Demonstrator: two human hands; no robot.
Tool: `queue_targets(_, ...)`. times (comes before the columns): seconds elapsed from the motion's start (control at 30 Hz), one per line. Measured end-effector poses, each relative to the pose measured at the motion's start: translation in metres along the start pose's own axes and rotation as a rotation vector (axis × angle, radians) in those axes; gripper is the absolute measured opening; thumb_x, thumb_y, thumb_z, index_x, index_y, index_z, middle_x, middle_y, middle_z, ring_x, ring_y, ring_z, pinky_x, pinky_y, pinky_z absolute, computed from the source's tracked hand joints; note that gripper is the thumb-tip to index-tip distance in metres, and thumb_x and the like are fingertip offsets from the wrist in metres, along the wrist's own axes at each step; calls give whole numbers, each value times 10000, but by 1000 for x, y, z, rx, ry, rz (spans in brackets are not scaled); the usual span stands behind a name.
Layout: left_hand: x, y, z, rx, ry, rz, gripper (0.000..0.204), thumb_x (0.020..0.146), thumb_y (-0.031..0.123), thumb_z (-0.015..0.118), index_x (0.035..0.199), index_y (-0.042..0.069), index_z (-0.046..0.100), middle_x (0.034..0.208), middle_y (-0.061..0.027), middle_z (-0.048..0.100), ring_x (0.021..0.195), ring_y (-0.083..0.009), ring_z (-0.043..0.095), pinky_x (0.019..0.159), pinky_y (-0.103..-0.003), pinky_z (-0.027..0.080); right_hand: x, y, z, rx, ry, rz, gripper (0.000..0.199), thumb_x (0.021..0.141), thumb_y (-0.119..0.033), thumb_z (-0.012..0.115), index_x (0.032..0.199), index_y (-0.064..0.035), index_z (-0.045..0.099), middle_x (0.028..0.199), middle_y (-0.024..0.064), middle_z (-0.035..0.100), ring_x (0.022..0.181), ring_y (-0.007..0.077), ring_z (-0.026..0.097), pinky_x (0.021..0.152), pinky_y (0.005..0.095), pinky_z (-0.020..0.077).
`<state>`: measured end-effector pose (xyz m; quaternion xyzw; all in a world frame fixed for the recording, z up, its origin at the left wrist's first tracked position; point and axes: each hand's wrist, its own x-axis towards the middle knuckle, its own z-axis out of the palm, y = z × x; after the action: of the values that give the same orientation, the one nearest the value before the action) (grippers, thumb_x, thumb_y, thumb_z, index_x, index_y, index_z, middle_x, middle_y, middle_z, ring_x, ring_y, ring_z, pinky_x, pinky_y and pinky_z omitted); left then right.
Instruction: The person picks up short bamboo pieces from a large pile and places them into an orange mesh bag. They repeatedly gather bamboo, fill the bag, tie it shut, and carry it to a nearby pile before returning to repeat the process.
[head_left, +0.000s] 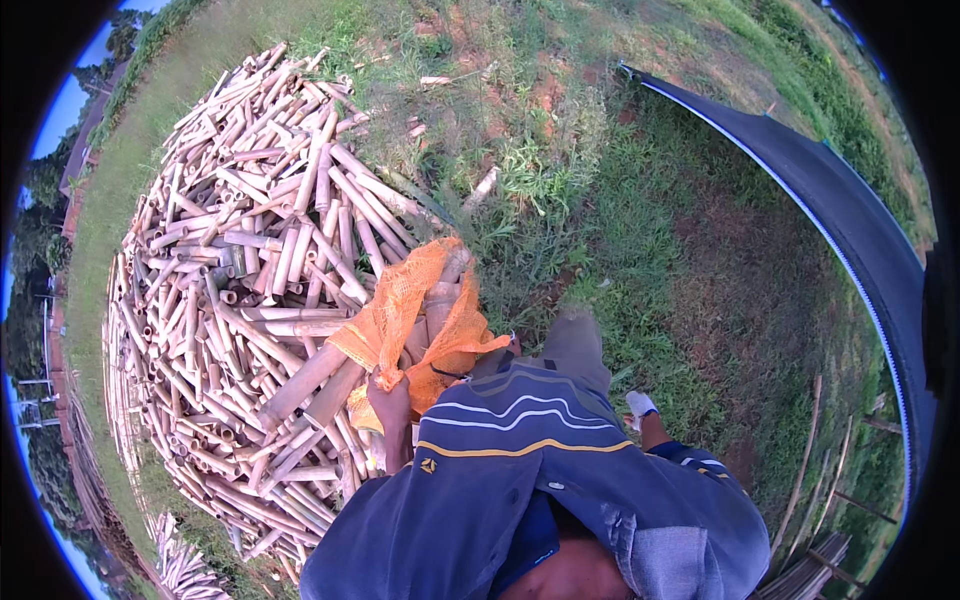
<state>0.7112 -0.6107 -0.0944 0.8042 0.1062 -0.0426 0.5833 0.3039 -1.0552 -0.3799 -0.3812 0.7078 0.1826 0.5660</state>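
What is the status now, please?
Left hand grips orange net sack of bamboo pieces, over bamboo pile. Right hand free at side, wearing white glove. Nothing blocking.

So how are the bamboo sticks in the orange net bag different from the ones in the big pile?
The bamboo pieces in the orange mesh sack are few, bundled together and wrapped; the pile of cut bamboo holds very many, loose and crossing every way. The sack's pieces are held up by the left hand; the pile lies on the grass. Both are pale, hollow cut tubes.
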Motion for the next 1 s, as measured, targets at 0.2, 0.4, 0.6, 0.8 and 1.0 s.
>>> queue_targets(0.2, 115, 67, 121, 19, -6, 45, 251, 849, -42, 718, 1097, 0, 720, 915, -21, 696, 837, -129, 638, 779, -311, 529, 86, -120, 2, -190, -187, 70, 616, 972, -431, 712, 1498, -171, 523, 1409, 198, 561, 1176, 456, 621, 897, 600, 548)
queue_targets(0.4, 233, 120, 254, 245, 69, 4, 346, 843, -22, 743, 1189, -9, 734, 982, -90, 781, 931, -153, 716, 848, -345, 572, 140, -397, 48, -64, -115, -166, 462, 983, -364, 673, 1357, -127, 543, 1143, 159, 624, 917, 370, 677, 779, 559, 588)
queue_targets(0.6, 341, 173, 351, 59, 118, -12, 402, 874, -19, 738, 1273, -36, 692, 1079, -83, 770, 954, -157, 707, 869, -326, 561, 137, -730, 73, -546, -44, -679, 565, 938, -301, 708, 1406, -36, 535, 1122, 198, 705, 872, 328, 703, 736, 443, 591)
queue_targets(0.8, 455, 279, 439, -42, 87, 78, 347, 874, -74, 700, 1218, -32, 715, 999, -48, 751, 894, -130, 672, 825, -313, 546, -98, -978, 255, -901, -342, -1263, 778, 940, -427, 797, 1559, -62, 497, 1407, 286, 559, 1299, 467, 562, 1107, 507, 479)
queue_targets(1.0, 594, 297, 571, 88, -23, 63, 374, 848, -5, 765, 1217, -44, 724, 1028, -115, 793, 925, -165, 716, 849, -336, 566, -162, -1108, 403, -1267, -724, -1577, 872, 907, -564, 800, 1522, -20, 509, 1409, 289, 544, 1398, 471, 492, 1185, 510, 417)
